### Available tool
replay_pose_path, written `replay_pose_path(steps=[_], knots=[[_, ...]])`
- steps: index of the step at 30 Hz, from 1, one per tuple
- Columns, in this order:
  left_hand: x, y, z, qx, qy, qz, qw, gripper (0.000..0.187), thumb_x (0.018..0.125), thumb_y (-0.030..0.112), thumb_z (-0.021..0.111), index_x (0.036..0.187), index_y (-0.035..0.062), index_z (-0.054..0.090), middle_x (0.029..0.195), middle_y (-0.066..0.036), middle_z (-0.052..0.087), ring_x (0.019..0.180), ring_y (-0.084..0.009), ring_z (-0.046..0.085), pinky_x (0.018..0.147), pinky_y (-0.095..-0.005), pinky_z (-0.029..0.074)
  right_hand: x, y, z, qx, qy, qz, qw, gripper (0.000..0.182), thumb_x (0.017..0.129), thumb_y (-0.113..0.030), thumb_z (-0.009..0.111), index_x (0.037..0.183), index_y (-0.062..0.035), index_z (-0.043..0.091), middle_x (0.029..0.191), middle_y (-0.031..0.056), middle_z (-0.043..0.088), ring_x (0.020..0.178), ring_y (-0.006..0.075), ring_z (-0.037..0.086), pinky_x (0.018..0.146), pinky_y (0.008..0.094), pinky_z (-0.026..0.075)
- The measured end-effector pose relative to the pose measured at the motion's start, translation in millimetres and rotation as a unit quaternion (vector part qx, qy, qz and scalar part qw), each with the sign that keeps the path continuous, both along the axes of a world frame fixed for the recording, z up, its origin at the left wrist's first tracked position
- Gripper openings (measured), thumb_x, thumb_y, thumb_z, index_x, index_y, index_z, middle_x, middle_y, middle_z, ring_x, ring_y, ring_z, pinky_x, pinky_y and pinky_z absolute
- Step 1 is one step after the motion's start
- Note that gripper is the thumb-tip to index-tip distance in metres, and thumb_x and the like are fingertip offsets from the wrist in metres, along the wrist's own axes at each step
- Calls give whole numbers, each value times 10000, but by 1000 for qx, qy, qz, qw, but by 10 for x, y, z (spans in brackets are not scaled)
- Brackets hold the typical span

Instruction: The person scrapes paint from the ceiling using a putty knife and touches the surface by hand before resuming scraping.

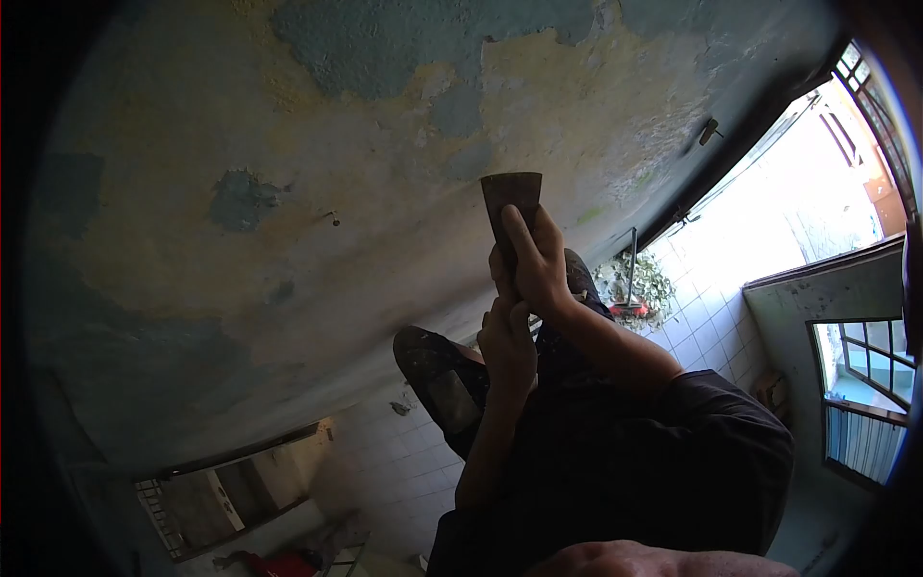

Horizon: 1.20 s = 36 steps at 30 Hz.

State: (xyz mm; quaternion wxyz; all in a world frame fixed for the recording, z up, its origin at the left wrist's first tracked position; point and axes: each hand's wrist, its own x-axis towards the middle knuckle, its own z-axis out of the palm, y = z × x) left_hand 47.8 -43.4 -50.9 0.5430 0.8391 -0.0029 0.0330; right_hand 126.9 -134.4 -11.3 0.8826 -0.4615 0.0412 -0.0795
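Note:
My right hand [538,264] is closed round a flat, broad-bladed scraper [511,188], its thumb pressed along the blade. Lower down, my left hand [507,346] wraps the handle end, close against the heel of my right hand. The blade's wide edge points up and overlaps the wall [385,183] in this view. Yellowish and blue-green paint covers that wall in worn patches, with bare areas showing between. Most of the handle is hidden inside my fingers.
A nail or hook [335,220] sticks out of the wall. Behind my knee, a long-handled tool with a red base [630,308] stands by a heap of pale flakes [656,282] on the tiled floor [707,332]. To the right are a bright doorway and a barred window [870,361].

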Motion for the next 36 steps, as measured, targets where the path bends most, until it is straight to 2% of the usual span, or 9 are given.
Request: replay_pose_path(steps=[5, 13, 15, 25, 27, 31, 36], knots=[[-4, 25, -10, 17, 8, -4, 1000, 287, 1032, 210, 511, 1104, -24, 660, 955, -236, 696, 904, -427, 659, 786, -491, 491, -16, -9, 15, -8, 13, -5, 1000, 270, 1081, -296, 552, 1081, -31, 498, 639, 47, 580, 468, 120, 567, 425, 266, 438], [18, 4, -19, 2, -2, 12, 1000, 284, 1028, 209, 524, 1099, -28, 664, 954, -238, 700, 883, -420, 680, 763, -477, 511, 17, 14, 44, 1, -6, -8, 1000, 278, 1081, -296, 553, 1080, -22, 500, 658, 50, 587, 468, 123, 569, 429, 268, 442], [45, 17, -18, 11, -37, 9, 999, 287, 1029, 211, 524, 1096, -31, 663, 948, -240, 702, 878, -418, 696, 753, -474, 520, 25, 23, 47, 6, -6, -13, 1000, 281, 1080, -295, 554, 1082, -19, 501, 664, 51, 590, 469, 124, 571, 430, 267, 443], [169, 0, 1, 18, -20, 3, 1000, 299, 1039, 238, 526, 1082, -32, 646, 935, -263, 698, 871, -440, 701, 724, -482, 521, 56, -18, 113, -12, -2, -4, 1000, 290, 1078, -294, 555, 1082, -10, 500, 639, 54, 589, 451, 124, 567, 412, 266, 434], [172, -9, 10, 29, 16, 11, 999, 302, 1036, 248, 532, 1074, -29, 645, 911, -264, 693, 866, -450, 698, 720, -489, 518, 64, -32, 103, -15, 0, 2, 1000, 292, 1077, -296, 556, 1075, -9, 499, 631, 52, 588, 446, 123, 563, 409, 266, 432], [134, -37, -10, 7, -8, 22, 1000, 304, 1034, 255, 535, 1068, -26, 647, 889, -263, 688, 853, -453, 696, 701, -486, 514, 48, -26, 62, -24, -3, 4, 1000, 299, 1077, -306, 555, 1079, -11, 507, 632, 48, 585, 456, 119, 564, 415, 265, 430], [53, -85, 22, -6, -12, 36, 999, 297, 1038, 231, 520, 1050, -38, 644, 863, -248, 684, 795, -405, 704, 668, -457, 507, -3, -20, 123, -42, -1, -4, 999, 298, 1079, -307, 553, 1086, -12, 518, 645, 41, 581, 468, 115, 565, 428, 266, 434]])
